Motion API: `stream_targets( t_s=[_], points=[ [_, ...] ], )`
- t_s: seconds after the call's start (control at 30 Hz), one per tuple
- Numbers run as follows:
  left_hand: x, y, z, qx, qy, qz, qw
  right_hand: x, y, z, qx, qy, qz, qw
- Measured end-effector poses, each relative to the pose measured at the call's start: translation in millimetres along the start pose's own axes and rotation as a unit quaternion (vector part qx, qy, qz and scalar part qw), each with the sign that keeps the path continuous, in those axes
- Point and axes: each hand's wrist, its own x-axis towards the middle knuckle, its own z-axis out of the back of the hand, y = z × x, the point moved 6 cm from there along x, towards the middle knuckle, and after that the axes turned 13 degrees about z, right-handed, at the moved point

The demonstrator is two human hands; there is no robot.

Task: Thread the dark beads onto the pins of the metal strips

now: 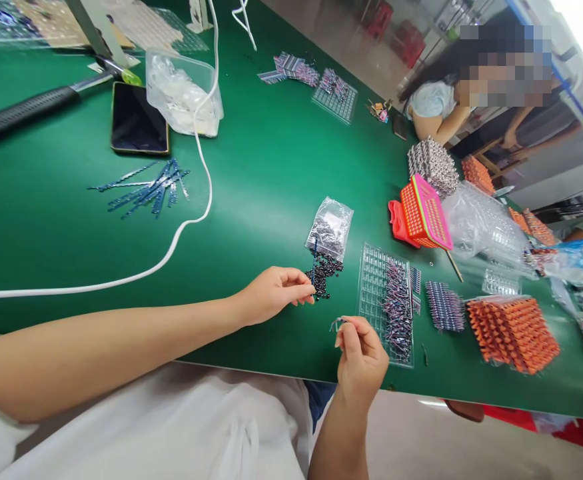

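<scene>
My left hand is closed, thumb against fingers, on a thin dark blue strip that points away from me. Just beyond it lies a pile of small black beads, spilled at the mouth of a clear plastic bag. Closer to the table's front edge, my right hand pinches a small piece with thin wire-like ends; its middle is hidden by the fingers. To the right of the beads, a clear compartment tray carries many small pink-and-blue wired parts along its right side.
Left on the green table are loose blue strips, a white cable, a phone, a hammer and a plastic tub. Rightward stand an orange basket and orange stacks. Another person sits across.
</scene>
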Motion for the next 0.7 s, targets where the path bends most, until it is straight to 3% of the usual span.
stream_targets(
  t_s=[0.1,0.23,0.4,0.5,0.7],
  points=[
    [0.9,2.0,0.5,-0.01,0.003,0.001,1.0,7.2,3.3,32.2,-0.111,-0.049,0.034,0.992],
    [0.3,2.4,1.0,-0.018,0.01,0.005,1.0,21.5,2.5,89.0,-0.263,-0.131,0.061,0.954],
    [-1.1,2.5,3.0,0.01,0.0,0.01,1.0,43.3,-4.7,141.7,-0.369,-0.131,0.089,0.916],
    [1.8,5.9,4.8,0.028,-0.007,0.012,1.0,56.2,-5.8,151.1,-0.415,-0.075,0.122,0.899],
    [4.2,9.9,5.7,0.039,-0.013,0.017,0.999,70.4,-18.3,142.7,-0.435,0.005,0.139,0.89]
  ],
)
